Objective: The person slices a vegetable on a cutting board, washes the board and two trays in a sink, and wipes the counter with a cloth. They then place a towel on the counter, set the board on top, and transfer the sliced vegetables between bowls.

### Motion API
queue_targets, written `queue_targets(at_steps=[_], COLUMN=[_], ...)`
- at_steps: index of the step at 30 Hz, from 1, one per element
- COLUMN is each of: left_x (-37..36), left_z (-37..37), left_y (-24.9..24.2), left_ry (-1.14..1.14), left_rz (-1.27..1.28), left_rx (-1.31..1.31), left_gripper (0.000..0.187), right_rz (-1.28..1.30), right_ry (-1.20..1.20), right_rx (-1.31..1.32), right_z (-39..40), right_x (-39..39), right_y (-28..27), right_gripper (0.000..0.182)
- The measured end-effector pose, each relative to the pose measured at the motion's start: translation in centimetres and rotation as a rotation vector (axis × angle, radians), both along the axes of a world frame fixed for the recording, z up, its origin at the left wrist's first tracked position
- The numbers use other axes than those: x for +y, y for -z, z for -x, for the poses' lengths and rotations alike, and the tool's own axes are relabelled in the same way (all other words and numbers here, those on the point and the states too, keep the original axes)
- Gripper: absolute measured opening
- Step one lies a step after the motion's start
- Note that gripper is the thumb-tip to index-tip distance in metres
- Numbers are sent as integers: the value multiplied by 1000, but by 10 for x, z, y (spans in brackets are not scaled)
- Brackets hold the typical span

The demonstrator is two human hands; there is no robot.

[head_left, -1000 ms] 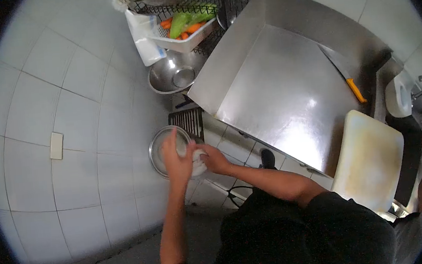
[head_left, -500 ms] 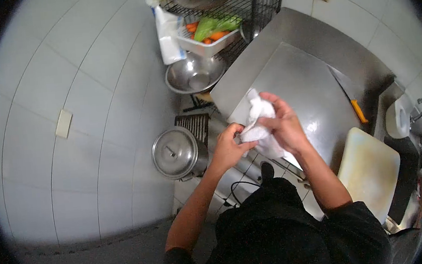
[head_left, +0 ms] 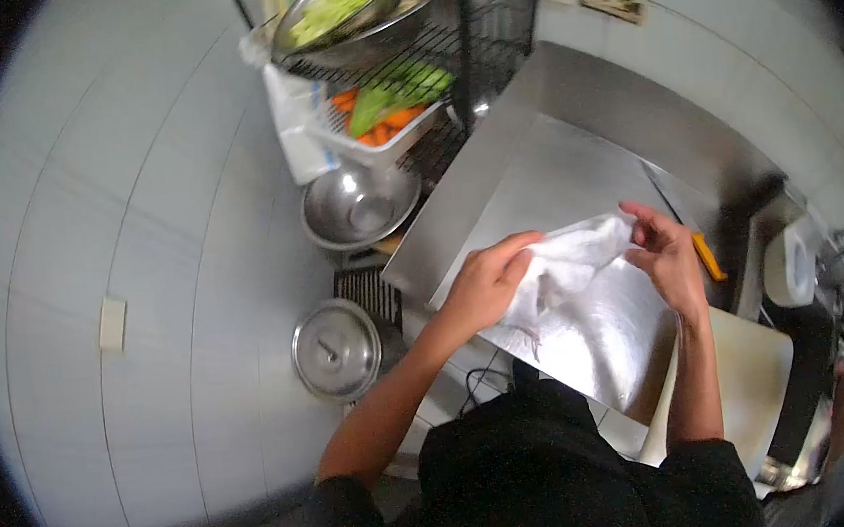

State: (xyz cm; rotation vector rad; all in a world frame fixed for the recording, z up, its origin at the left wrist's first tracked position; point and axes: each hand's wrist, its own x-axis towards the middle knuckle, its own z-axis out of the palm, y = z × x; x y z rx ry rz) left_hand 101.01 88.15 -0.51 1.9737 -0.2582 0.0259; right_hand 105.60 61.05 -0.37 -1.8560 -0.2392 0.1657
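Observation:
A white cloth is stretched between my two hands above the steel worktop. My left hand grips its left end, thumb and fingers closed over the fabric. At the other end, my right hand pinches the cloth's edge between thumb and fingers. The middle of the cloth sags a little, with a greyish fold or stain on its lower part. To the right of my right hand lies a knife with an orange handle, its blade pointing toward the back wall.
A pale cutting board lies at the worktop's right front, beneath my right forearm. At left stand a lidded pot and a steel bowl. A wire rack above holds a basket of vegetables. A white container stands right.
The bunched cloth has been spread out as my hands moved apart, and it is now farther over the worktop. The camera view has shifted as well.

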Motion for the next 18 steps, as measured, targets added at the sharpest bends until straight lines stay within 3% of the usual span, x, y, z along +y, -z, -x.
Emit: queue_targets(at_steps=[2, 5, 7, 8, 10, 12, 13, 14, 15, 18], left_x=[1, -4, -6, -6, -4, 0, 4, 8, 12, 22], left_z=[-4, -20, -22, -24, -24, -23, -19, -20, -20, -27], left_y=[4, 14, 5, -1, -18, -23, -27, -34, -38, -31], left_ry=[78, 244, 371, 435, 536, 613, 598, 584, 571, 426], left_rz=[-16, -73, -195, -196, -120, -44, -80, -122, -161, -305], left_rx=[3, -113, -147, -42, -79, -152, -163, -183, -202, -205], left_gripper=[22, 21, 23, 23, 24, 31, 33, 35, 38, 42], right_rz=[496, 455, 417, 363, 301, 287, 277, 309, 287, 322], right_ry=[-82, -263, -386, -446, -530, -447, -401, -346, -273, -45], right_rx=[-178, -289, -154, -80, -34, -9, -1, -35, -8, 30], right_z=[-8, 0, -3, -4, -4, 9, 16, 26, 29, 51], right_x=[5, 30, 44, 49, 54, 57, 59, 60, 54, 29], right_y=[15, -2, -8, -3, 6, -2, -9, -21, -19, -18], right_gripper=[70, 67, 62, 61, 55, 52, 51, 34, 30, 27])
